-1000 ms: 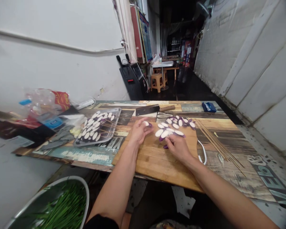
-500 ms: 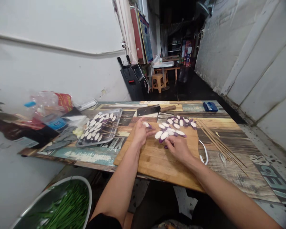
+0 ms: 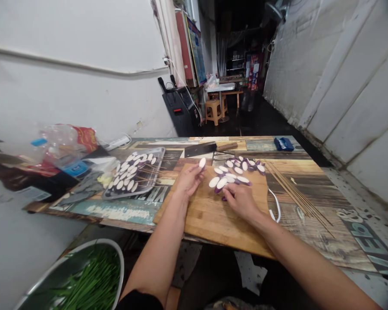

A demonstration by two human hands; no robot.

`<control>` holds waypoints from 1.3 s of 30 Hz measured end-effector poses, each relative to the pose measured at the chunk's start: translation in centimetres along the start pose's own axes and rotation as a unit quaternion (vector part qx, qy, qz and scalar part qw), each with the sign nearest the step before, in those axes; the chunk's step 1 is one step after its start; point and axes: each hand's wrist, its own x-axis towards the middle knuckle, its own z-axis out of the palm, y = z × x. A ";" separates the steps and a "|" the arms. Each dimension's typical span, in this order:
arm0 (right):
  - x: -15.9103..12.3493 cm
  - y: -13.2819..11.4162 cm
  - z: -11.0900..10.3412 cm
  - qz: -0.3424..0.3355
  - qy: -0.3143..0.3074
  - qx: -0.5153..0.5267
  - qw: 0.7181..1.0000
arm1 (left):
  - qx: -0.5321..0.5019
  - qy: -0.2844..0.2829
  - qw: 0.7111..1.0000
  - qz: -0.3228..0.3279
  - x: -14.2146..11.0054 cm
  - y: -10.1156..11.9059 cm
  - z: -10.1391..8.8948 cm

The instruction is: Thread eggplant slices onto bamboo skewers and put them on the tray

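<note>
Left hand (image 3: 189,178) pinches one eggplant slice (image 3: 202,162) upright; right hand (image 3: 242,200) curls over a slice on the cutting board (image 3: 213,215), probably skewering next.

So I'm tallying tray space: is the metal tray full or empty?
Nearly full: the metal tray holds rows of skewered eggplant slices across most of it.

— What sort of place is this?

— A back-alley food prep spot, likely a skewer stall's kitchen. A patchwork-printed wooden bench (image 3: 310,228) carries a thick wooden chopping board (image 3: 213,219), a dark cleaver with a wooden handle (image 3: 207,149), thin bamboo skewers (image 3: 294,193) and a metal tray of skewered white eggplant slices (image 3: 134,172).

— Anything else?

— A steel basin of green chives (image 3: 84,280) below, plastic stools (image 3: 215,110) down the dim, narrow passage.
</note>
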 end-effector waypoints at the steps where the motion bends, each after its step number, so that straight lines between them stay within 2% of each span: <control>1: 0.0 0.0 0.0 0.001 -0.001 0.002 1.000 | -0.012 -0.005 1.000 -0.012 0.0 0.1 0.0; 9: 0.0 -0.1 0.0 0.001 0.002 0.000 1.000 | -0.042 -0.053 0.996 -0.052 0.1 0.2 -0.1; 18: -0.1 -0.1 0.0 0.001 -0.008 -0.007 1.000 | -0.079 -0.004 0.994 -0.071 0.2 0.3 0.1; 23: -0.1 -0.2 0.0 0.001 -0.013 -0.005 1.000 | -0.098 -0.005 0.991 -0.092 -0.2 0.8 0.4; 39: -0.2 -0.3 -0.1 0.011 -0.024 -0.004 1.000 | -0.046 0.007 0.997 -0.057 -0.4 0.7 0.5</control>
